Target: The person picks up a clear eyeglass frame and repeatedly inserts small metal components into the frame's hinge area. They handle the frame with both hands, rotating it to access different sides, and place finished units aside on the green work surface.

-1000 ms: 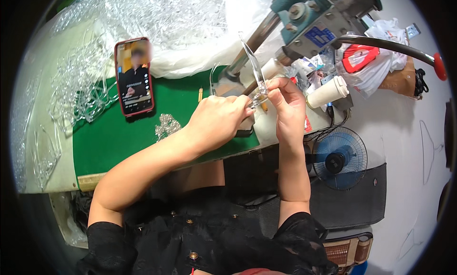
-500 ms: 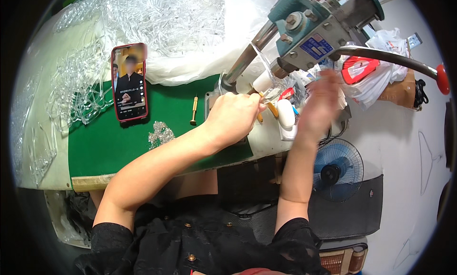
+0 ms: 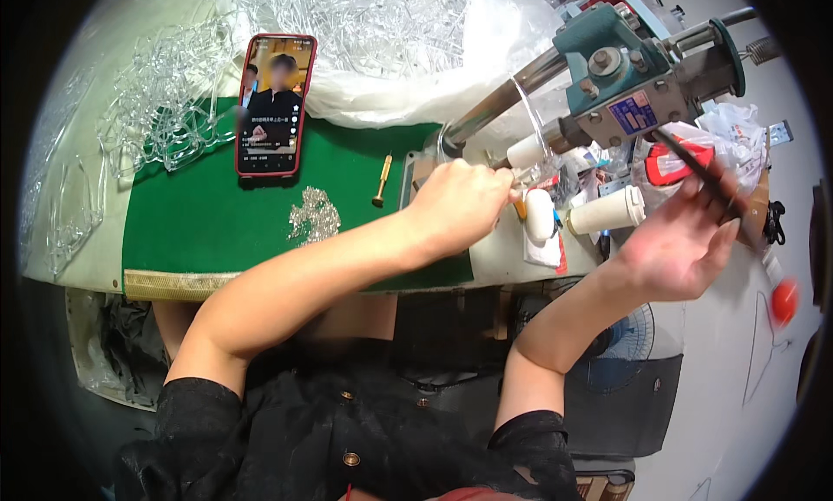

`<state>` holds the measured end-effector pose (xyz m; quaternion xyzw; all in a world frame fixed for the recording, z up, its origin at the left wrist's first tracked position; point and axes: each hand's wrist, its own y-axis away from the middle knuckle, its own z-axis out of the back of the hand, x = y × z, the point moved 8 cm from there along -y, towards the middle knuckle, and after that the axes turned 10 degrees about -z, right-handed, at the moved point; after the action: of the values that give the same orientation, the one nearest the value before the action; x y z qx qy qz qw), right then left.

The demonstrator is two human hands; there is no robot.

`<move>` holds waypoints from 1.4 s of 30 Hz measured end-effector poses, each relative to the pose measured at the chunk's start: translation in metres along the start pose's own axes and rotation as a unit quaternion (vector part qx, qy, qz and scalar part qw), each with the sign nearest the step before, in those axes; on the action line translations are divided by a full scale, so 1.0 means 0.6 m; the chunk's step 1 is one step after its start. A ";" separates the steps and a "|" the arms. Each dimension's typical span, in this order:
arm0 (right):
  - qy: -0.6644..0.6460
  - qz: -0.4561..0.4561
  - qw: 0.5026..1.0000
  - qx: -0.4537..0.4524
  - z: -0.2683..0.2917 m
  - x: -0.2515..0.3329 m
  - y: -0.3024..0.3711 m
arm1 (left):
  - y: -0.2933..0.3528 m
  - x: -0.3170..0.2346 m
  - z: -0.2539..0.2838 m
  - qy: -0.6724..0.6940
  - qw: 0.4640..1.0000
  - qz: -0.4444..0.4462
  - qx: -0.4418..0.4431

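Note:
My left hand (image 3: 464, 202) is closed at the base of a green hand press (image 3: 618, 63), under its ram. A pale bit shows by its fingertips, but the fingers hide what they hold. Off to the right, my right hand (image 3: 677, 249) has its palm turned up and its fingers hooked at the press lever (image 3: 694, 158). The lever slants down to a blurred red knob (image 3: 784, 302). On the green mat (image 3: 200, 241) lie a small brass screwdriver (image 3: 382, 182) and a pile of tiny clear pieces (image 3: 314, 215).
A phone in a red case (image 3: 276, 106) stands at the mat's back. Heaped clear plastic parts (image 3: 382, 32) fill the far side. Right of the press are a white cup (image 3: 607, 211), a white oval item (image 3: 540, 215) and plastic bags (image 3: 733, 141). A fan (image 3: 626, 336) stands below.
My right hand has moved right and onto the lever, which has swung downward with its red knob. My left hand stays by the press base. The whole view has shifted.

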<state>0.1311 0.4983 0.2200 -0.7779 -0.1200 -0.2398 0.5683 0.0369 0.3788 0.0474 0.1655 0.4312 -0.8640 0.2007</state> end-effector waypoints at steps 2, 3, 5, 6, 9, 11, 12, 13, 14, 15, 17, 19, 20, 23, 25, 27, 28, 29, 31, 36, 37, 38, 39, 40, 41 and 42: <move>0.136 0.006 0.991 -0.004 -0.026 0.001 -0.014 | 0.020 0.002 0.024 0.033 0.999 -0.004 0.007; 0.175 0.017 0.984 -0.040 -0.021 -0.002 -0.005 | 0.033 0.006 0.040 0.047 0.999 -0.005 0.009; 0.168 0.006 0.983 -0.079 -0.012 -0.045 0.046 | 0.102 0.035 0.087 0.172 0.984 0.036 -0.013; 0.183 -0.029 0.976 -0.113 0.005 -0.069 0.091 | 0.150 0.046 0.120 0.228 0.971 0.062 -0.026; 0.222 -0.141 0.962 -0.071 0.057 -0.156 0.244 | 0.346 0.062 0.266 0.463 0.868 0.157 -0.089; 0.274 -0.210 0.936 -0.075 0.087 -0.180 0.323 | 0.468 0.073 0.410 0.417 0.870 0.231 -0.123; 0.277 -0.222 0.930 -0.092 0.113 -0.179 0.349 | 0.522 0.080 0.475 0.394 0.863 0.261 -0.176; 0.270 -0.246 0.927 -0.084 0.121 -0.192 0.366 | 0.598 0.064 0.553 0.296 0.877 0.324 -0.197; 0.270 -0.266 0.922 -0.073 0.120 -0.204 0.376 | 0.657 0.044 0.608 0.267 0.867 0.335 -0.256; 0.261 -0.271 0.925 -0.060 0.105 -0.213 0.377 | 0.712 0.028 0.649 0.216 0.862 0.367 -0.277; 0.255 -0.274 0.927 -0.032 0.073 -0.218 0.365 | 0.772 0.012 0.690 0.191 0.848 0.396 -0.297; 0.259 -0.241 0.935 -0.001 0.038 -0.215 0.349 | 0.804 0.034 0.706 0.205 0.836 0.398 -0.316; 0.260 -0.225 0.939 0.016 0.018 -0.213 0.343 | 0.815 0.048 0.707 0.214 0.834 0.395 -0.321; 0.271 -0.253 0.928 0.044 0.000 -0.219 0.351 | 0.798 0.110 0.686 0.246 0.791 0.384 -0.409; 0.282 -0.252 0.924 0.057 -0.008 -0.219 0.358 | 0.782 0.150 0.659 0.227 0.742 0.485 -0.403; 0.293 -0.232 0.926 0.056 -0.006 -0.211 0.362 | 0.759 0.174 0.649 0.138 0.757 0.595 -0.230; 0.299 -0.223 0.926 0.055 -0.005 -0.207 0.363 | 0.753 0.183 0.651 0.091 0.774 0.611 -0.142; 0.310 -0.227 0.922 0.055 -0.007 -0.201 0.364 | 0.709 0.170 0.673 -0.094 0.800 0.587 -0.080; 0.302 -0.243 0.920 0.054 -0.002 -0.200 0.373 | 0.605 0.117 0.708 -0.345 0.848 0.399 0.051; 0.266 -0.259 0.928 0.042 -0.008 -0.203 0.381 | 0.601 0.190 0.722 -0.288 0.841 0.420 0.180; 0.258 -0.262 0.929 0.039 -0.008 -0.205 0.382 | 0.617 0.218 0.739 -0.250 0.830 0.471 0.164; 0.253 -0.266 0.930 0.038 -0.007 -0.205 0.382 | 0.626 0.235 0.740 -0.209 0.815 0.520 0.149; 0.247 -0.270 0.930 0.037 -0.007 -0.206 0.383 | 0.610 0.239 0.737 -0.224 0.828 0.498 0.125; 0.249 -0.267 0.930 0.040 -0.010 -0.205 0.384 | 0.601 0.247 0.734 -0.231 0.835 0.486 0.112; 0.252 -0.263 0.930 0.044 -0.014 -0.204 0.384 | 0.590 0.259 0.727 -0.236 0.843 0.473 0.098; 0.255 -0.260 0.930 0.048 -0.017 -0.203 0.384 | 0.576 0.265 0.721 -0.241 0.851 0.460 0.084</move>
<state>0.1302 0.4240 -0.0302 -0.6042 -0.1799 -0.5635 0.5339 0.0199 -0.1942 -0.0119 0.1477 0.1695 -0.7189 0.6578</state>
